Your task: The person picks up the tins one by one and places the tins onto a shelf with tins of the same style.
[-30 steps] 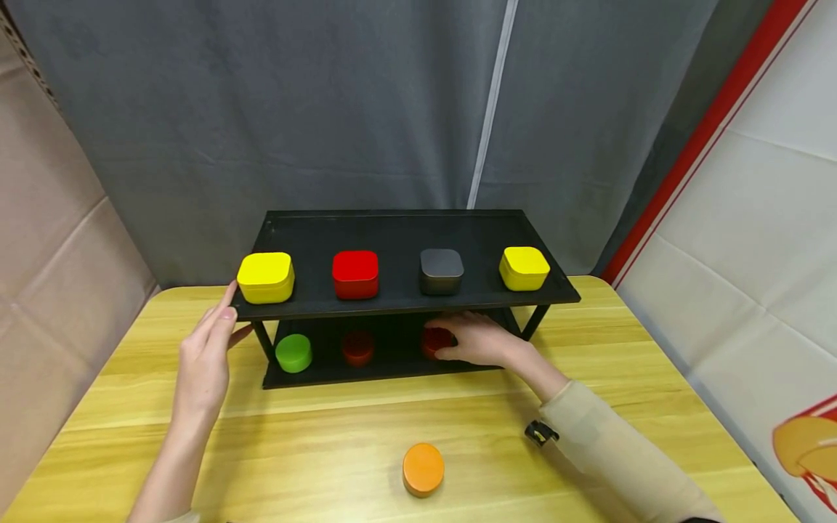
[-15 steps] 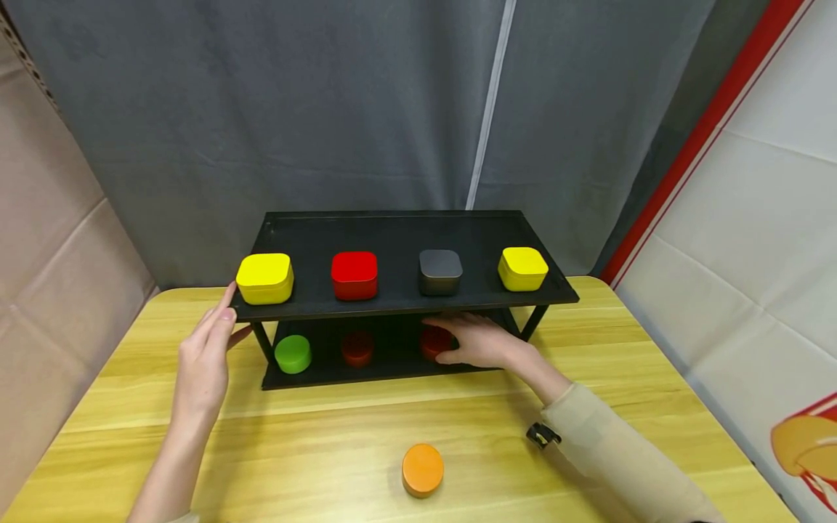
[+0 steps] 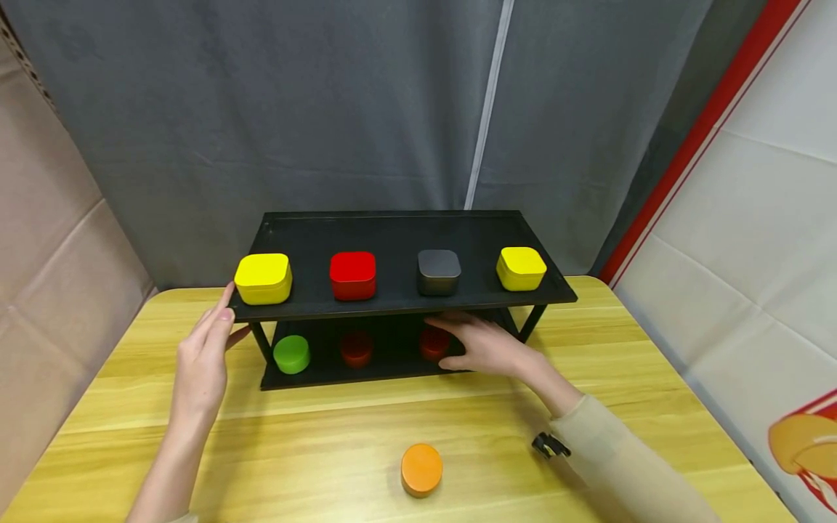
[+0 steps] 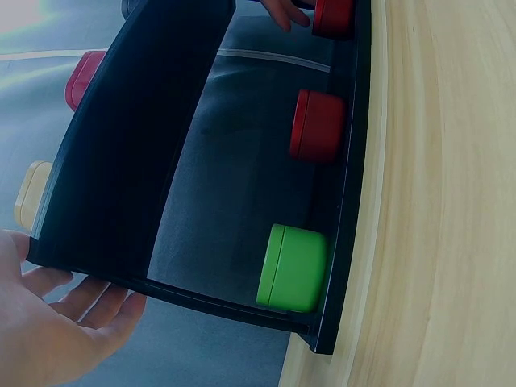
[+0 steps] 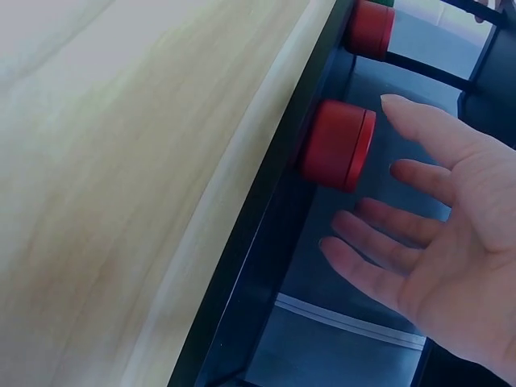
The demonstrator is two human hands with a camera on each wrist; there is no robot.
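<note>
A black two-tier shelf [image 3: 392,235] stands on the wooden table. My left hand [image 3: 204,356] grips its upper left corner, with fingers on both sides of the board in the left wrist view. On the lower tier are a green round box [image 3: 291,354], a red round box [image 3: 356,349] and, on the right, another red round box [image 5: 337,145]. Beside that last box is my right hand [image 3: 487,346], its fingers spread and relaxed. The right wrist view shows a gap between the fingers and the box, which stands upright on the tier.
Along the upper tier stand a yellow box [image 3: 264,279], a red square box [image 3: 353,276], a dark grey box [image 3: 438,272] and a smaller yellow box [image 3: 521,269]. An orange round box [image 3: 421,470] lies on the table in front. A grey curtain [image 3: 294,109] hangs behind.
My right hand has loosened from around the right red round box and drawn slightly back to the right. The left hand keeps its hold on the shelf corner.
</note>
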